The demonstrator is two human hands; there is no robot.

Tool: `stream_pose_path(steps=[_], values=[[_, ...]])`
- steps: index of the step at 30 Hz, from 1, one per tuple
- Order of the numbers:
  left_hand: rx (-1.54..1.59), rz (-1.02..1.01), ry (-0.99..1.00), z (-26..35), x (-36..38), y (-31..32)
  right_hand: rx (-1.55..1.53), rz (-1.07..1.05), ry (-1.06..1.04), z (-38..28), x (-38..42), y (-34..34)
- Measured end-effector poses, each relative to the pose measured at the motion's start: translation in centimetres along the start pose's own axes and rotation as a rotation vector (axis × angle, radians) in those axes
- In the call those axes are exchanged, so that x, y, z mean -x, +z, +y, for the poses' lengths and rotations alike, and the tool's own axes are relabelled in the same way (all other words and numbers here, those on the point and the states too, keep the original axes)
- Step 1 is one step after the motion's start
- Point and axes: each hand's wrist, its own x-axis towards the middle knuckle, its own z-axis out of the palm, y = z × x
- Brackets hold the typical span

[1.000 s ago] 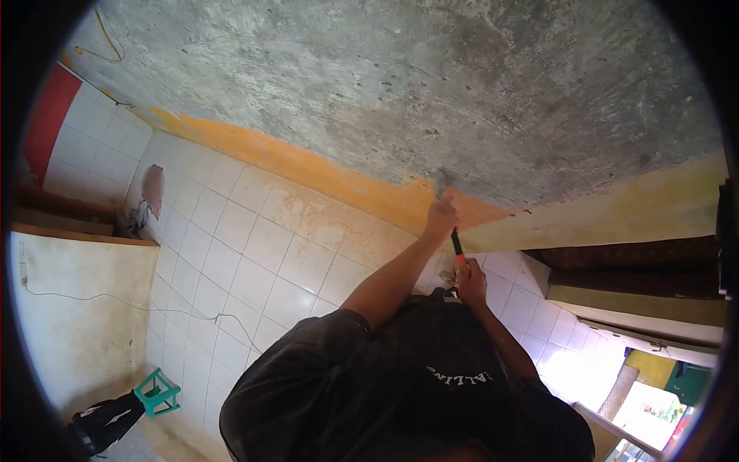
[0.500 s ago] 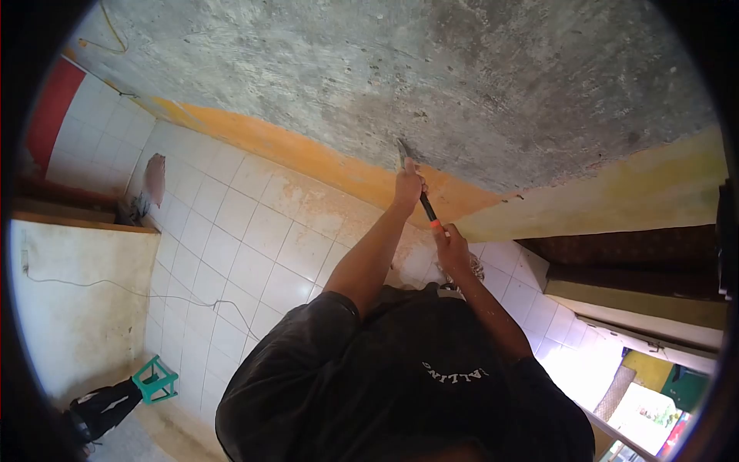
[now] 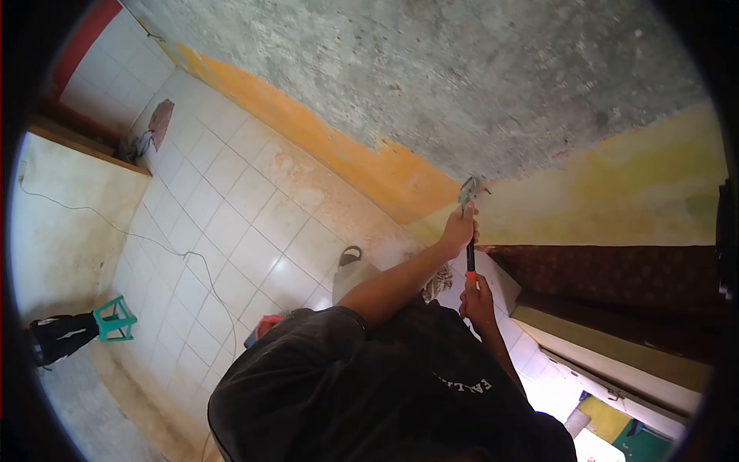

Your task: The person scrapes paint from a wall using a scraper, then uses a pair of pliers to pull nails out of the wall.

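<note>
My left hand is closed around a long-handled tool, close below its grey metal head. My right hand grips the same tool lower down, at the orange part of its black handle. The tool's head overlaps the wall at the edge where bare grey plaster meets yellow paint. Patches of orange paint run along the lower wall to the left. A small peg-like piece sticks out of the wall right by the tool's head.
White floor tiles lie below, dusty beside the wall. A cable crosses them. A green stool and a black bag stand at the lower left. A brown recess with a ledge is at the right.
Both hands and the tool have moved right along the wall, from grey plaster to the border with the yellow paint. The view has turned, and a sandalled foot now shows below.
</note>
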Motion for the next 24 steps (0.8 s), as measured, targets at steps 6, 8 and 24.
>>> stream_pose_path(steps=[6, 8, 24], values=[[0.162, 0.021, 0.052, -0.7, -0.4, 3.9, -0.064, -0.131, 0.048, -4.1, 1.4, -5.6], [0.188, 0.010, 0.078, -0.9, -0.6, 4.3, -0.005, -0.157, 0.065, -4.9, 1.1, -6.1], [0.393, 0.114, 0.112, -0.7, -0.9, 5.5, 0.465, 0.113, -0.069, -8.4, 2.4, -4.1]])
